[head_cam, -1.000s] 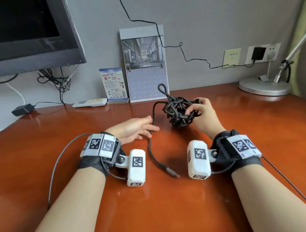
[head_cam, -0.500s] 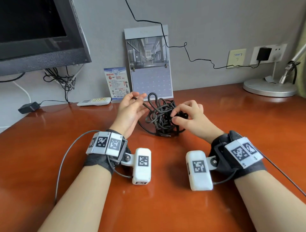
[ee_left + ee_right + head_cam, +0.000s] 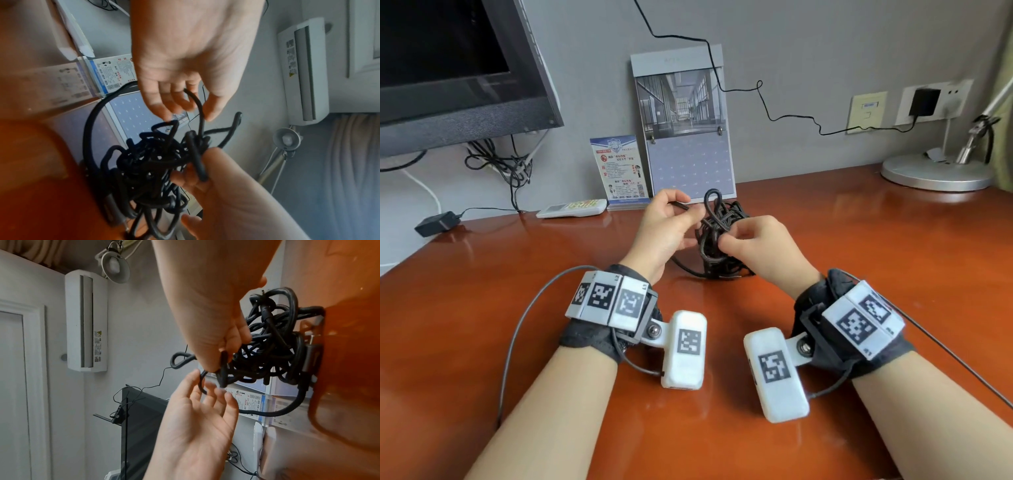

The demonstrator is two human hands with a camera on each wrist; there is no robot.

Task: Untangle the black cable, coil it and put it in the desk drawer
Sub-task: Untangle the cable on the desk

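While my right hand (image 3: pixel 753 246) pinched the tangled black rubber cable (image 3: pixel 717 240) on the polished red-brown wooden desk (image 3: pixel 859 240), my left hand (image 3: pixel 664 226) pinched one strand running toward ten o'clock, the knot sitting at its three o'clock.

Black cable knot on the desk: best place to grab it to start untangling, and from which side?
Probably the free strand leaving the top left of the black cable, pinched from the left by the left hand. It stands clear of the dense knot, so it likely pulls out without tightening loops. The right hand steadies the bundle from the right.
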